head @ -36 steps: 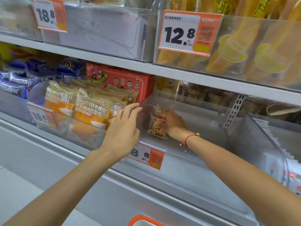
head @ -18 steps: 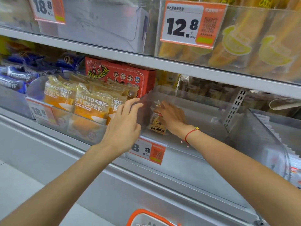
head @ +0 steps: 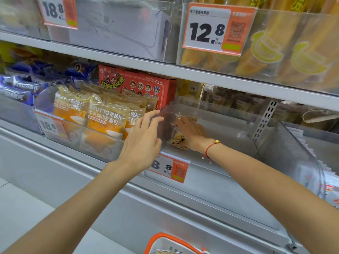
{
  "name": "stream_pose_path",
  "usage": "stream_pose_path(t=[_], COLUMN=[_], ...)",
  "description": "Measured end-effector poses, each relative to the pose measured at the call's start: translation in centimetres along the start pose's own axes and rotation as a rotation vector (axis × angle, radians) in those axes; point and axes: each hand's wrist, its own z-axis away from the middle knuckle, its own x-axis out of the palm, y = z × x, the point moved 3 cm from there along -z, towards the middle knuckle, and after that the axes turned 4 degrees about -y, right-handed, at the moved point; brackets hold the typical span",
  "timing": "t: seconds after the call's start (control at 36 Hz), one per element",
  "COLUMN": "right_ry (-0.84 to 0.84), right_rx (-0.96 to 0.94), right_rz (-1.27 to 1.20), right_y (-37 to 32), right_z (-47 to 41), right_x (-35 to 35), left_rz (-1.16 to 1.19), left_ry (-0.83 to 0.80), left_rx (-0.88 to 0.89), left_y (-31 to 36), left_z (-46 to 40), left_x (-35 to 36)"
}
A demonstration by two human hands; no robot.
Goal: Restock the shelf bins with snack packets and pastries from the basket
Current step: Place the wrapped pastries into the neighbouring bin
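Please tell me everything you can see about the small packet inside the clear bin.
The small packet is clear plastic with a brownish pastry inside and dark print low on its front. It stands roughly upright at the left front of the clear bin, against the side wall. The right hand holds it from the right.
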Motion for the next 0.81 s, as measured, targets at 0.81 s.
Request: stream_pose_path(t=[0.81], right_ry=[-0.060], right_rx=[0.054], right_rz=[-0.833], right_y=[-2.4], right_z=[23.8], right_x=[-5.7], left_rz=[-0.109], left_ry=[-0.352], left_rx=[-0.031], left_y=[9.0], left_z=[10.2], left_x=[0.2])
